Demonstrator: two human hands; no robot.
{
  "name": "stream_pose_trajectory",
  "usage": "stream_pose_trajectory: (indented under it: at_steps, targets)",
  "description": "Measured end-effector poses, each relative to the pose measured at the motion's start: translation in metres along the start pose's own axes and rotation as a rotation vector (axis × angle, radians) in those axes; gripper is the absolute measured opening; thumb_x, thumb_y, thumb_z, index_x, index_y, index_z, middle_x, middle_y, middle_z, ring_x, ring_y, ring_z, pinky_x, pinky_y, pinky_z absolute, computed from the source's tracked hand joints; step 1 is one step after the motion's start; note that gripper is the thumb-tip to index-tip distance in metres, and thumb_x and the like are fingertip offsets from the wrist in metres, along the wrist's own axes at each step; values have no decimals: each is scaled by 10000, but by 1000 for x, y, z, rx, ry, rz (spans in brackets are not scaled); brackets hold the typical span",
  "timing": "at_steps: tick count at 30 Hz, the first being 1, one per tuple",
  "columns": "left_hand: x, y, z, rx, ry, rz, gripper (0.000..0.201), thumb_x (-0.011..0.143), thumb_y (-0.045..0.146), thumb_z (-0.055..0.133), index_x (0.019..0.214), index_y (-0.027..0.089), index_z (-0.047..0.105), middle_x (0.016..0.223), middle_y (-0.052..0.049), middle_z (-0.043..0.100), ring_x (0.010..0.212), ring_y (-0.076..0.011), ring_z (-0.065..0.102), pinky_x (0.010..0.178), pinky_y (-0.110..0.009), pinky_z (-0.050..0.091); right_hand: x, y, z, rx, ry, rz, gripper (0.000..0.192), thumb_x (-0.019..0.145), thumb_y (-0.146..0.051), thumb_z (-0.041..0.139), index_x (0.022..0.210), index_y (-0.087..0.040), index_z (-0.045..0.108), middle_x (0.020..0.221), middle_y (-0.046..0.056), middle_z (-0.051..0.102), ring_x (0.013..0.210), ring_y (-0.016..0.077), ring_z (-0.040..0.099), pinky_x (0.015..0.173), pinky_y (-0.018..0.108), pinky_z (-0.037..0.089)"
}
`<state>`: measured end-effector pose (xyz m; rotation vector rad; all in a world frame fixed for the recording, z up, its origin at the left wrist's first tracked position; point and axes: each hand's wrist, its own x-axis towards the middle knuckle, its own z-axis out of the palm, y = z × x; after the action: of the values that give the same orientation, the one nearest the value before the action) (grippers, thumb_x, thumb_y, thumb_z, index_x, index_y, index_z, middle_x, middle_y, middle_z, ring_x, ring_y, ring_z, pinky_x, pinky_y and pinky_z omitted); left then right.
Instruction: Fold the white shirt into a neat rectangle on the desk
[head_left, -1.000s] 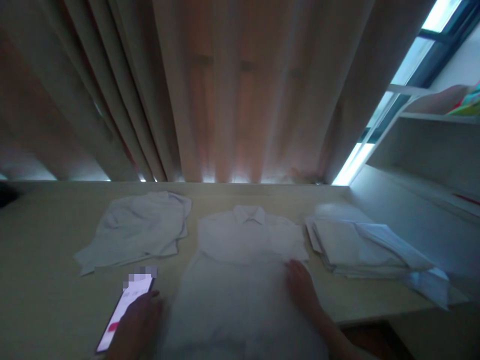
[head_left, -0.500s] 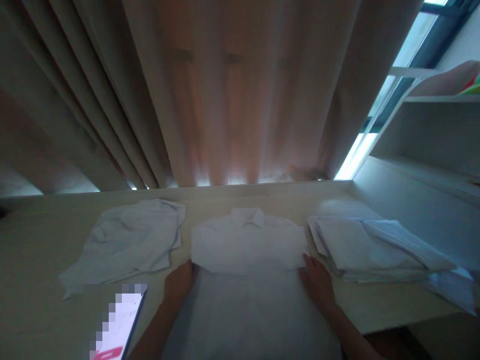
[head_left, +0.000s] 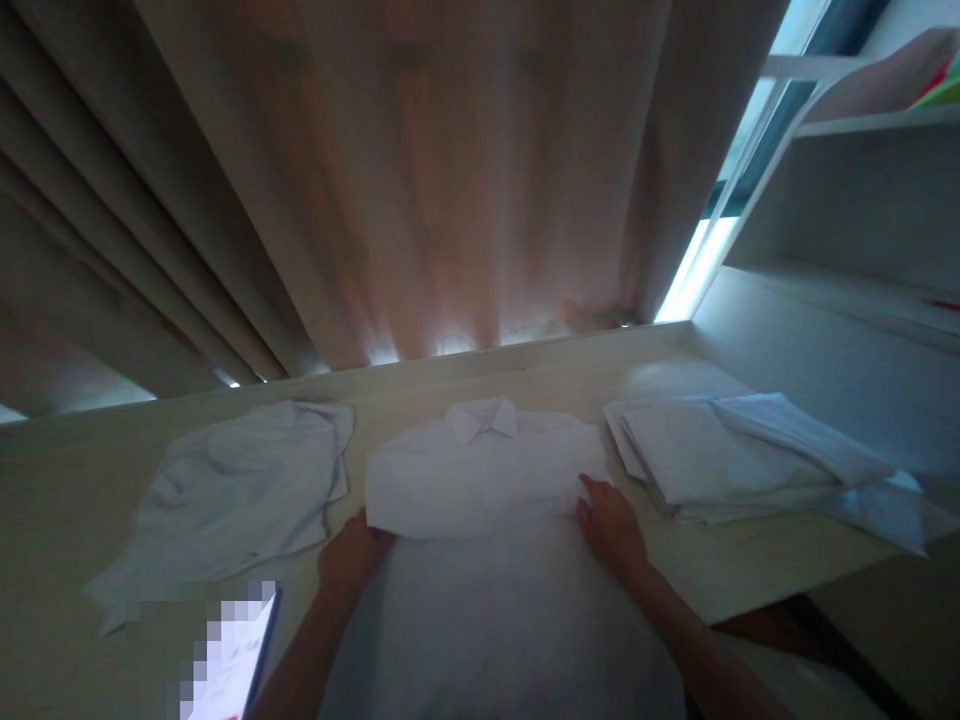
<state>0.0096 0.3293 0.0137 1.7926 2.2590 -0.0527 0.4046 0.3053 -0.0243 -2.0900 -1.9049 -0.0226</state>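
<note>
A white collared shirt [head_left: 480,470] lies front up on the table, collar at the far end, its upper part forming a flat band across the lower cloth. At the band's left corner, my left hand [head_left: 352,555] is closed on the shirt's edge, fingertips hidden beneath the cloth. My right hand [head_left: 613,525] pinches fabric near the right end of the band, where the cloth puckers between index finger and thumb. The shirt's lower part runs toward me between my forearms.
A loosely laid white garment [head_left: 232,490] is on the left, with a lit phone [head_left: 232,660] nearer me. Folded white clothes [head_left: 742,450] are stacked on the right beside a white shelf unit [head_left: 810,350]. A brown curtain [head_left: 450,180] hangs behind the table [head_left: 540,375].
My right hand has moved inward and slightly away from me, from the shirt's right edge onto the band, puckering the cloth. My left hand stays at the left corner. The view has tilted.
</note>
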Motion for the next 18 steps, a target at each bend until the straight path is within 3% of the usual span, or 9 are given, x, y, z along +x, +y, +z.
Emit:
stream_pose_trajectory:
  at_steps: [4, 9, 13, 18]
  targets:
    - [4, 3, -5, -20, 21, 0, 481, 814, 466, 317, 1116, 161, 533, 1033, -173, 653, 943, -336, 633, 757, -442, 473, 18, -16, 3, 95, -120, 165, 491, 888, -437, 360, 1239, -109, 465, 1123, 181, 600, 959, 256, 589, 780, 363, 422]
    - [20, -13, -2, -201, 79, 0, 432, 790, 281, 320, 1103, 112, 565, 1089, -192, 644, 1001, -302, 617, 841, -421, 469, 38, -4, 9, 289, -231, 289, 139, 780, -282, 520, 856, -188, 589, 780, 75, 652, 744, 207, 594, 663, 306, 392]
    - [37, -36, -2, -391, 101, 7, 438, 731, 227, 374, 1091, 95, 586, 1097, -146, 660, 1031, -251, 606, 913, -370, 457, 50, 13, 7, 419, -153, 266, 63, 772, -253, 509, 751, -201, 537, 752, 36, 627, 717, 164, 561, 666, 272, 397]
    - [34, -44, -13, -606, 123, -55, 311, 686, 272, 463, 888, 134, 655, 968, -110, 706, 956, -261, 627, 906, -406, 467, 67, 22, 3, 621, -34, 299, 139, 821, -324, 435, 862, -204, 494, 781, 32, 624, 687, 156, 581, 606, 260, 457]
